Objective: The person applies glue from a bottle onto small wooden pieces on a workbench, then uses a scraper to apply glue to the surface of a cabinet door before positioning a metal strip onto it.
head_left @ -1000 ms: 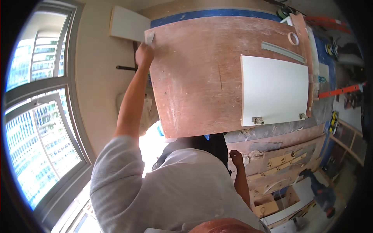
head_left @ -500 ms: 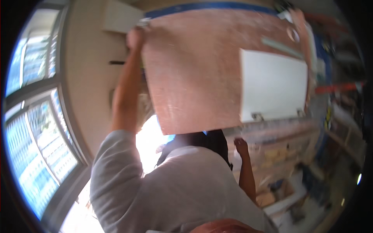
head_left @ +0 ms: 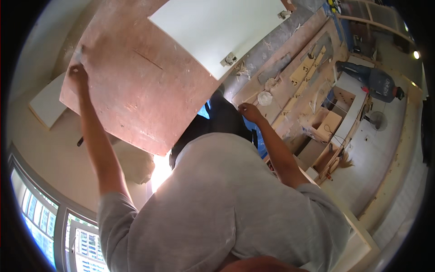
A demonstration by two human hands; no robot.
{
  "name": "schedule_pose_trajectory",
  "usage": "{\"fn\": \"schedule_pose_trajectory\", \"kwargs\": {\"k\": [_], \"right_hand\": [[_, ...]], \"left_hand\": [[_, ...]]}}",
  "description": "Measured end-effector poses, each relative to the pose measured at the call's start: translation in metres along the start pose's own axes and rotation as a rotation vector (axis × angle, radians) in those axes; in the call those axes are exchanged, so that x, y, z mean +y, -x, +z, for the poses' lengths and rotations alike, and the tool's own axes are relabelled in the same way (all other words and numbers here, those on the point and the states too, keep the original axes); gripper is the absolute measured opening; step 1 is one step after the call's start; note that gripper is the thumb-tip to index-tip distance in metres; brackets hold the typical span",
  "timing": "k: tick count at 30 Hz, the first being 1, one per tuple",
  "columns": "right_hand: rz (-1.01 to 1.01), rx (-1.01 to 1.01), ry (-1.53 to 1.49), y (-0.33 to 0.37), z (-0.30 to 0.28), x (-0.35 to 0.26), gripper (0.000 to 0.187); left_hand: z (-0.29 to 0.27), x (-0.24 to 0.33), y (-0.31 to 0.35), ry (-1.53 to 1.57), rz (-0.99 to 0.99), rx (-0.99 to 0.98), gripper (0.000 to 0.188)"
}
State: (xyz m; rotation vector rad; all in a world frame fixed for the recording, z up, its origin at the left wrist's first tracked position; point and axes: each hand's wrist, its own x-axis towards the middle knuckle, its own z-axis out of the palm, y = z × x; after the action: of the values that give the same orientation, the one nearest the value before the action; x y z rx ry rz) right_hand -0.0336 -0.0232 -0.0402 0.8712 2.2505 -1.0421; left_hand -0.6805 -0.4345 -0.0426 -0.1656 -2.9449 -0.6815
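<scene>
My left hand [head_left: 78, 75] is over the left part of a reddish-brown work board [head_left: 131, 95], its fingers closed. A small blurred shape [head_left: 80, 52] shows just beyond the fingertips; what it is I cannot make out. My right hand [head_left: 248, 110] hangs beside my right hip, fingers curled in, with nothing visible in them. On the board's far right part lies a white cabinet door [head_left: 208, 27]. A metal hinge [head_left: 229, 59] is fitted near its closest corner, and a second hinge [head_left: 284, 14] sits further along the same edge.
A white panel [head_left: 47, 102] leans at the left near the windows [head_left: 41, 215]. To the right, a long bench [head_left: 283, 97] holds yellowish strips and scraps. Open boxes [head_left: 327, 124], a fan [head_left: 376, 121] and another person [head_left: 380, 84] are farther right.
My view has swung round, so the board and white door appear turned and nearer. My left hand is still over the board's left side. The right hand remains low at my side.
</scene>
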Motion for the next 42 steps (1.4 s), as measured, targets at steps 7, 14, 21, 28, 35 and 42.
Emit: {"fn": "schedule_pose_trajectory", "kwargs": {"k": [7,14,21,28,35,42], "right_hand": [[0.138,-0.02,-0.103,0.016,0.005,-0.004,0.027],[0.135,0.068,-0.109,0.023,0.0,0.01,0.025],[-0.001,0.04,-0.088,0.013,0.008,0.044,0.024],[0.139,0.172,-0.1,0.073,-0.004,0.071,0.027],[-0.01,0.212,-0.102,0.049,-0.023,0.126,0.027],[-0.24,0.225,0.05,0.016,-0.012,0.246,0.024]], "left_hand": [[0.056,-0.01,0.046,0.228,0.048,0.101,0.03],[0.058,0.059,-0.051,0.061,0.12,0.078,0.028],[0.112,-0.084,-0.053,0.434,0.116,0.135,0.028],[0.044,0.151,-0.085,0.398,-0.094,0.136,0.027],[0.015,0.259,0.164,0.857,0.152,-0.251,0.026],[-0.04,0.369,0.324,0.667,0.325,-0.378,0.026]]}}
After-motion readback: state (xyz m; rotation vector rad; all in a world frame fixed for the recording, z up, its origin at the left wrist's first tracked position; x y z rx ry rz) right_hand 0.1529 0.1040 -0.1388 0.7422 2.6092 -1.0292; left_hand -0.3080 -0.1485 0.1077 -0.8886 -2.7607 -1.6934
